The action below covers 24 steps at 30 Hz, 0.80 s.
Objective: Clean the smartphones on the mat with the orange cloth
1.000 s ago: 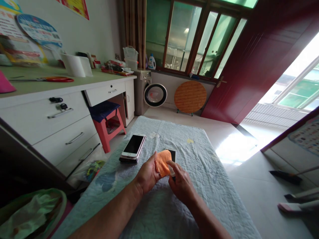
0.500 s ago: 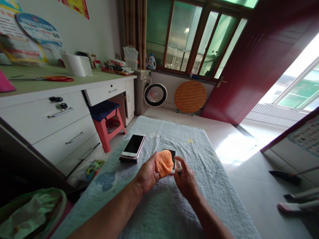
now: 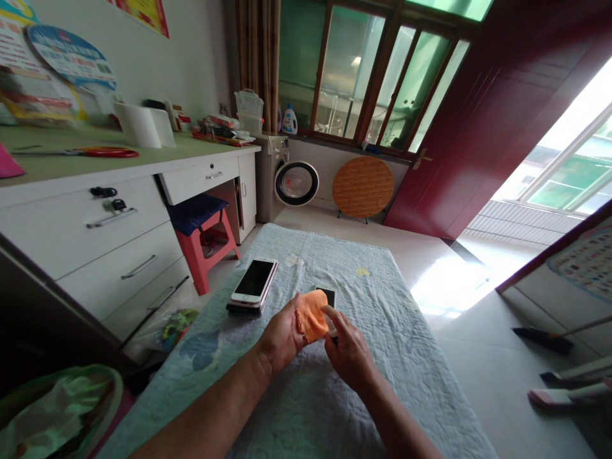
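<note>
An orange cloth point(image 3: 312, 316) lies across the palm and fingers of my left hand point(image 3: 281, 335), which is closed around its near side. My right hand point(image 3: 351, 350) grips a small white spray bottle point(image 3: 331, 325), its index finger over the top and its nozzle end close against the cloth. Most of the bottle is hidden by the fingers. Behind the cloth lies a white-framed phone point(image 3: 331, 294), partly covered from view. To the left, a stack of phones point(image 3: 254, 280) rests with a white one, screen up, on top.
A pale blue quilted cover point(image 3: 401, 382) spreads under everything. On the left stand a white desk with drawers point(image 3: 115, 248), a red stool point(image 3: 196, 248) and a lined bin point(image 3: 112, 395). A round wooden tabletop point(image 3: 363, 186) leans by the far wall, near a red door point(image 3: 454, 127).
My right hand has moved left with the spray bottle, bringing it up against the orange cloth. My left hand and the phones stay nearly where they were.
</note>
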Tool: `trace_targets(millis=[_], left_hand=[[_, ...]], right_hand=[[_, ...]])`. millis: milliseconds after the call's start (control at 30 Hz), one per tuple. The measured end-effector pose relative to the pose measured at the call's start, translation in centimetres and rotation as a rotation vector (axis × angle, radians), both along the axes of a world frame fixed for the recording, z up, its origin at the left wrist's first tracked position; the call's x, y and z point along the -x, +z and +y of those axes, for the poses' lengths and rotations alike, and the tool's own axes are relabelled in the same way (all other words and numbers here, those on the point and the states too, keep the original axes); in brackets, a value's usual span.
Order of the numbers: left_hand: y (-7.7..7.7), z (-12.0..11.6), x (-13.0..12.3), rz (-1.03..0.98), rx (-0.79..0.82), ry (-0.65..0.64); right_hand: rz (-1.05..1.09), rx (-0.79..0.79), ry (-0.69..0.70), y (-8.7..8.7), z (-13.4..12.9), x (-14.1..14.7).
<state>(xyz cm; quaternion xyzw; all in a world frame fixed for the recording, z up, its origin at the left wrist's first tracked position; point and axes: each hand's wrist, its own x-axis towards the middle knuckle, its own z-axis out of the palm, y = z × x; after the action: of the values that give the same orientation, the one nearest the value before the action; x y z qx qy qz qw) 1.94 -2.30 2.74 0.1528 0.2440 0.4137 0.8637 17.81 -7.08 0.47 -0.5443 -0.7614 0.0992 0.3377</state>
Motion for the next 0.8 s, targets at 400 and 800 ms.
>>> trace_targets(millis=[400,800], left_hand=[[-0.5,0.0,-0.1,0.075,0.032,-0.001],[-0.9,0.3,-0.2,-0.004,-0.017,-0.011]], right_hand=[[0.305,-0.095,-0.316,2.3,7.4,-7.6],[0.420,-0.074,-0.509,-1.7,16.4,-12.4]])
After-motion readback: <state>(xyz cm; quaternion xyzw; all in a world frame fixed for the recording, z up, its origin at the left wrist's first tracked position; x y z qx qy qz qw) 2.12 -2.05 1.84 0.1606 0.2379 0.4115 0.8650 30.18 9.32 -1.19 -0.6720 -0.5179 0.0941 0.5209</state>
